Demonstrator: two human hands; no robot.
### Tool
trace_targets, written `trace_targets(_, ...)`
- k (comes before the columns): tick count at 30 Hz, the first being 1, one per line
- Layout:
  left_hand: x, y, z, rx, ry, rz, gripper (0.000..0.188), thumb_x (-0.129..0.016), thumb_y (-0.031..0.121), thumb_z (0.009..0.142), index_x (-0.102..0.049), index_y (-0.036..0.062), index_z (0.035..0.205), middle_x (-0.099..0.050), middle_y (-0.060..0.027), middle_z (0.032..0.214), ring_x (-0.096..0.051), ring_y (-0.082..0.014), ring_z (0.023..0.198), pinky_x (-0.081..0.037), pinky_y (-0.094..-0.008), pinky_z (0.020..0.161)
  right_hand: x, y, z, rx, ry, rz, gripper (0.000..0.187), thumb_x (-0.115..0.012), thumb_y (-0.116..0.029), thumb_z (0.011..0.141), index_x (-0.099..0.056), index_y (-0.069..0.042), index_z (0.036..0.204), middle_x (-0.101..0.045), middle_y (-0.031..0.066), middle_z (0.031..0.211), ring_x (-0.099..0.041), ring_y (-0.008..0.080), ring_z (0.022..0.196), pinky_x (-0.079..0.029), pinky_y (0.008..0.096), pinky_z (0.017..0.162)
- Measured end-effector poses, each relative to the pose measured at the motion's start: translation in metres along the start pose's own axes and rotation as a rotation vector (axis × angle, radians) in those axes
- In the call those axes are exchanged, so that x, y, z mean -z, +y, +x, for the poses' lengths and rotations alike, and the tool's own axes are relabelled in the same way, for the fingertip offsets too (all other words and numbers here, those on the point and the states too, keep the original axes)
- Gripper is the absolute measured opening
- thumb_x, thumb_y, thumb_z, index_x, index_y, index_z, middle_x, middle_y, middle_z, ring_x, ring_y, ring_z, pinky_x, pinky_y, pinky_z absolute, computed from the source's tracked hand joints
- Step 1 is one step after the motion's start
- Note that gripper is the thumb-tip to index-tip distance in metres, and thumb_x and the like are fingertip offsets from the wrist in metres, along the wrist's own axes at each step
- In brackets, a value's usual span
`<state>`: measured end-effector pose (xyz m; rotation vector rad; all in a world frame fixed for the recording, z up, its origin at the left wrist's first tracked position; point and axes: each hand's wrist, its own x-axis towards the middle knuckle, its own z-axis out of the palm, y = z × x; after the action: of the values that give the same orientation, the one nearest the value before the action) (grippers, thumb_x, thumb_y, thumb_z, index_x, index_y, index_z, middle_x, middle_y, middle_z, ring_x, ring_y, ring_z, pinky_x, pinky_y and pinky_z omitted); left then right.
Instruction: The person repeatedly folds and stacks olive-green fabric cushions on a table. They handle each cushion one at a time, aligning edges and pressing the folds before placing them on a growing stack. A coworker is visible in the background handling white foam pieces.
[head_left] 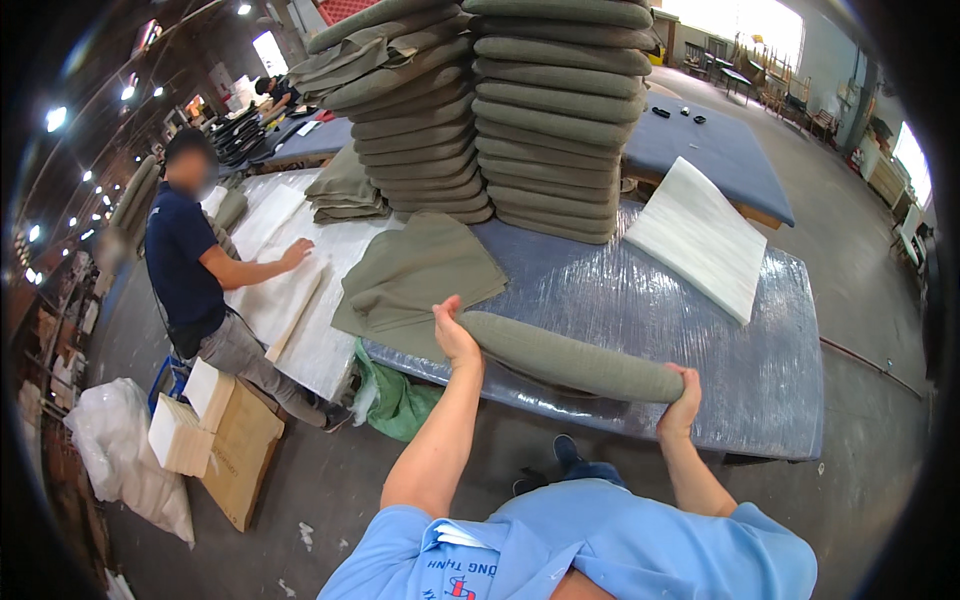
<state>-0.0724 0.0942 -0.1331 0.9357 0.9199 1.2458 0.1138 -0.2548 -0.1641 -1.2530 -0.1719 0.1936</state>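
A grey-green fabric-covered cushion [575,357] is held between my two hands at the near edge of the plastic-wrapped table [740,385]. My left hand [458,335] grips its left end, thumb side up. At the right end my right hand [680,400] is wrapped round the corner. The cushion is tilted, so mostly its long edge faces me, and its underside is hidden. Loose grey-green fabric [420,275] lies flat just beyond my left hand. Behind it stand two tall stacks of similar cushions, a left stack [415,130] and a right stack [555,120].
A white foam sheet [700,235] lies at the table's right. Folded fabric [345,190] sits beside the left stack. On the left, a co-worker [190,240] reaches over a white-covered table [300,330]. A green bag [392,395], cardboard box [245,455] and white sack [125,445] are on the floor.
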Motion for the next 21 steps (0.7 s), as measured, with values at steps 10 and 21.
trace_targets(10, -0.068, -0.012, -0.098, 0.149, -0.383, -0.068, 0.087, -0.055, 0.037, 0.109, -0.004, -0.0005, 0.169, -0.022, -0.02, 0.173, -0.032, -0.0314, 0.155, -0.028, -0.0398, 0.126, -0.029, -0.056, -0.071, 0.012, -1.026, -0.705, 0.072, -0.045, -0.042, 0.111, -0.024, 0.0, 0.167, -0.024, 0.0225, 0.173, -0.02, 0.0342, 0.162, -0.019, 0.0409, 0.13)
trace_targets(21, -0.088, -0.005, -0.179, 0.153, -0.545, 0.066, 0.097, -0.064, 0.012, 0.103, 0.008, 0.0026, 0.169, -0.029, -0.021, 0.167, -0.042, -0.028, 0.148, -0.039, -0.0373, 0.119, -0.079, -0.014, 0.017, -0.125, -1.033, -0.267, 0.079, -0.03, -0.054, 0.114, -0.014, 0.002, 0.168, -0.01, 0.0206, 0.177, -0.006, 0.03, 0.165, -0.007, 0.0401, 0.132)
